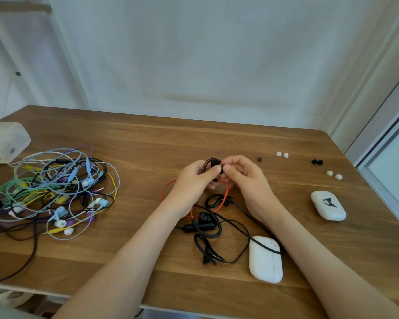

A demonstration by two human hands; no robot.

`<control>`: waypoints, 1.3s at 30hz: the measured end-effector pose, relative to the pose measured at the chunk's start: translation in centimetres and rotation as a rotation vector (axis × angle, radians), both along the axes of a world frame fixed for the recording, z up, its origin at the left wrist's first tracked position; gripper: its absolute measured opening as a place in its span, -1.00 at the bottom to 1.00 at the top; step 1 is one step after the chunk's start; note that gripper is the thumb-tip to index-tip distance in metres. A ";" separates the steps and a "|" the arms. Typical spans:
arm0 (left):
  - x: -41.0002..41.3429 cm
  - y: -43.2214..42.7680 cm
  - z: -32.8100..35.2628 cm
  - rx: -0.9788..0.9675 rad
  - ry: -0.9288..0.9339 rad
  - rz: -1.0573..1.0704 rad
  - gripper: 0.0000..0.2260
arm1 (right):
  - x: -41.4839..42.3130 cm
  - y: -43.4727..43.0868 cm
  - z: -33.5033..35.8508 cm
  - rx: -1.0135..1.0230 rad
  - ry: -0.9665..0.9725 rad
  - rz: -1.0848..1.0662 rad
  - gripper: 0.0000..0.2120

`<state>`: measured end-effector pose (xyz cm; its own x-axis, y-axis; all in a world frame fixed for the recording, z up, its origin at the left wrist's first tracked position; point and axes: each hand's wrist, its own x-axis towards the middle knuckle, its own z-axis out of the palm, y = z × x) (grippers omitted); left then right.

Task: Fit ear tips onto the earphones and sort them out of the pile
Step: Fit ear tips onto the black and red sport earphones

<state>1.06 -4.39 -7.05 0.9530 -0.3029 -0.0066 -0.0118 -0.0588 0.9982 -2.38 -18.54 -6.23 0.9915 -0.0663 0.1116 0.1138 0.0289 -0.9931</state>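
Wooden bench work looks early: both hands' fingers pinch a black-and-red ear-hook earphone, tangled multicoloured cable pile at nine o'clock unsorted.

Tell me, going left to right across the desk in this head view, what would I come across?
Tissue box → tangled pile of coloured earphones → left hand → right hand, both on a red-and-black earphone → loose ear tips → printed white case.

I count two white charging cases on the counter, four white ear tips, three black ear tips, one tangled pile of coloured wired earphones, and one tissue box at far left.
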 end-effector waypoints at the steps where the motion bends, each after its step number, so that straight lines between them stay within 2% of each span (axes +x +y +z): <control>1: 0.0 0.0 0.0 -0.002 -0.002 -0.003 -0.82 | 0.0 -0.1 0.0 -0.010 0.005 0.014 -0.90; 8: -0.3 0.0 0.3 0.010 -0.005 -0.041 -0.77 | 0.1 0.0 0.2 -0.079 0.013 0.011 -0.96; 13: 0.0 0.1 0.2 -0.080 0.061 0.030 -0.86 | 0.1 -0.8 0.6 -0.126 0.023 0.004 -0.91; 16: 0.1 0.1 0.6 -0.173 0.100 0.126 -0.95 | -0.3 -2.0 1.5 -0.373 0.101 0.188 -0.87; 18: 0.0 0.2 1.2 -0.247 0.105 0.200 -0.95 | -0.6 -2.4 1.9 -0.672 0.161 0.393 -0.79; 20: 0.0 0.4 1.7 -0.305 0.087 0.261 -0.93 | -0.7 -2.4 1.7 -0.963 0.115 0.481 -0.77; 22: -0.1 0.6 2.0 -0.331 0.063 0.301 -0.90 | -0.7 -2.1 1.5 -1.057 0.021 0.453 -0.74; 24: -0.2 0.7 2.2 -0.338 0.030 0.313 -0.88 | -0.6 -1.7 1.3 -1.047 -0.039 0.358 -0.78; 27: -0.2 0.9 2.1 -0.278 -0.030 0.340 -0.88 | -0.3 -1.9 1.1 -0.992 -0.011 0.170 -0.82; 33: -0.1 0.7 1.5 -0.111 -0.003 0.328 -0.81 | -0.2 -2.2 1.2 -0.699 -0.022 -0.163 -0.80; 39: 0.0 0.3 0.6 0.066 -0.072 0.172 -0.93 | 0.2 -1.3 0.5 -0.596 -0.035 -0.181 -0.77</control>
